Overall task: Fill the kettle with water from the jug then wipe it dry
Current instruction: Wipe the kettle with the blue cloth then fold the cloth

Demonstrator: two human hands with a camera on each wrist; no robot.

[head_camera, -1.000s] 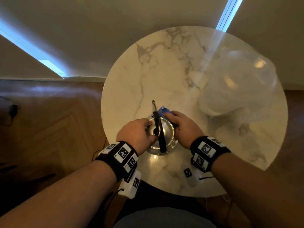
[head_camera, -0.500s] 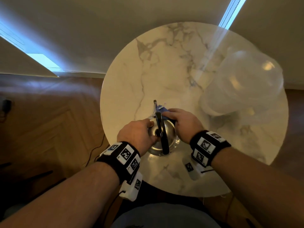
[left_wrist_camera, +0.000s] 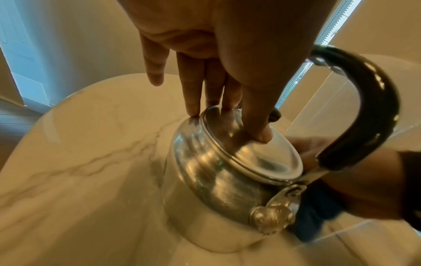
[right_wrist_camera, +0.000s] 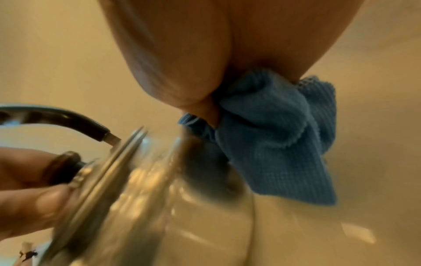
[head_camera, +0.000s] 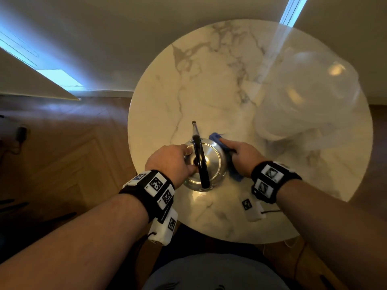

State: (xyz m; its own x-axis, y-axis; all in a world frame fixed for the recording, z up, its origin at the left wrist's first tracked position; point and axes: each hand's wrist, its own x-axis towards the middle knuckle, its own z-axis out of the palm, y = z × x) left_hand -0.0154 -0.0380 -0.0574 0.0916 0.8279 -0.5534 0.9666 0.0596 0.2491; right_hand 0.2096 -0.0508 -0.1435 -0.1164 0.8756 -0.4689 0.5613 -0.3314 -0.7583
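Both hands on the kettle (head_camera: 206,164)
Left hand (head_camera: 169,162) presses straight fingers on the lid; right hand (head_camera: 243,156) clutches cloth (head_camera: 215,137) against its side, jug (head_camera: 310,101) near.

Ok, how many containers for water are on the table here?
2. The metal kettle stands near the front of the marble table, between the left hand and right hand. The clear plastic jug stands farther back on the right.
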